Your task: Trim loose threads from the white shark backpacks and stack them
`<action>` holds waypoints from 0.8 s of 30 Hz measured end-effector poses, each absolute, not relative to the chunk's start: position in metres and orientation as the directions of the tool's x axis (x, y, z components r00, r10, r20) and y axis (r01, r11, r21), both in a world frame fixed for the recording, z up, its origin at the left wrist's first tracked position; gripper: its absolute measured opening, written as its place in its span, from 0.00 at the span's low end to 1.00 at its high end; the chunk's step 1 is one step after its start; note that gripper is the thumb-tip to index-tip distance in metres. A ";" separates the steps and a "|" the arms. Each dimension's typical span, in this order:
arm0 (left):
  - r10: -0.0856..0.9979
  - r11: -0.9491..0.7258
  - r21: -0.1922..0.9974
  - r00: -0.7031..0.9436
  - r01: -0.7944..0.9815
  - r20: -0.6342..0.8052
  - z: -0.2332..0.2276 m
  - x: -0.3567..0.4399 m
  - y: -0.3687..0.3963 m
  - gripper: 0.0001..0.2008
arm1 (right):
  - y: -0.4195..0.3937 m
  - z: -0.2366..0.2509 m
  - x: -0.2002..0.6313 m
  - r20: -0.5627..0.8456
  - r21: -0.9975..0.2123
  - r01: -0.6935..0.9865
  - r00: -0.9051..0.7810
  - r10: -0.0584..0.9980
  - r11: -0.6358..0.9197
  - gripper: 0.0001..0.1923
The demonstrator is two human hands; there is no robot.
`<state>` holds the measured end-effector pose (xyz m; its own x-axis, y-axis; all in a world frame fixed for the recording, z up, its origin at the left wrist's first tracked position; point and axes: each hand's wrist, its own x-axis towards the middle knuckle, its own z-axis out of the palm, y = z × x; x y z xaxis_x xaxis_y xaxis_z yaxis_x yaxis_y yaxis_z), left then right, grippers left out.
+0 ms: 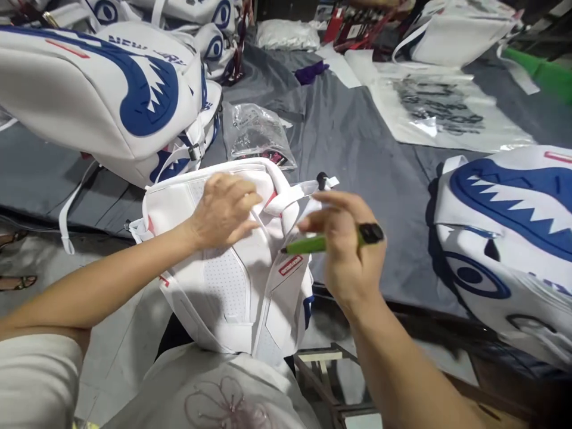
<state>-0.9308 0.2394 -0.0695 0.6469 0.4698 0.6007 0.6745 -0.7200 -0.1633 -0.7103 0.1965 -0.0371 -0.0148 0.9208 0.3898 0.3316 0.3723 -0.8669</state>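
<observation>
A white backpack (pixel 226 292) stands on my lap against the table edge, its padded back panel and shoulder straps facing me. My left hand (pixel 226 208) is over its upper back panel, fingers loosely bent and thumb apart from them. Between the fingertips I see no held object. Closed round a green pen-like tool (pixel 308 244) with a dark tip and black end, my right hand (pixel 348 244) is beside the right shoulder strap. The tool's tip is close to a red label (pixel 290 266) on that strap. A webbing strap with a black buckle (pixel 322 180) sticks out beyond the right hand.
More white backpacks with blue shark-mouth patterns lie at left (pixel 89 89) and right (pixel 504 238). On the grey-covered table (pixel 344 131) are a clear plastic bag (pixel 257 134), a large printed plastic bag (pixel 447 110) and a purple cloth (pixel 310 72). A metal-framed stool (pixel 333 381) is below.
</observation>
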 end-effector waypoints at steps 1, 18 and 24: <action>0.456 -0.757 -0.207 0.728 0.620 0.513 -0.069 -0.928 0.242 0.21 | 0.188 -0.044 -0.703 0.318 -0.918 0.250 0.003 0.948 0.307 0.32; 0.549 -0.830 0.020 0.811 0.557 0.204 -0.081 -0.908 0.219 0.08 | 0.152 -0.106 -0.693 0.280 -0.881 0.437 0.168 0.945 0.183 0.10; 0.520 -0.838 -0.029 0.812 0.546 0.266 -0.087 -0.912 0.217 0.07 | 0.154 -0.107 -0.698 0.268 -0.868 0.450 0.070 0.961 0.210 0.10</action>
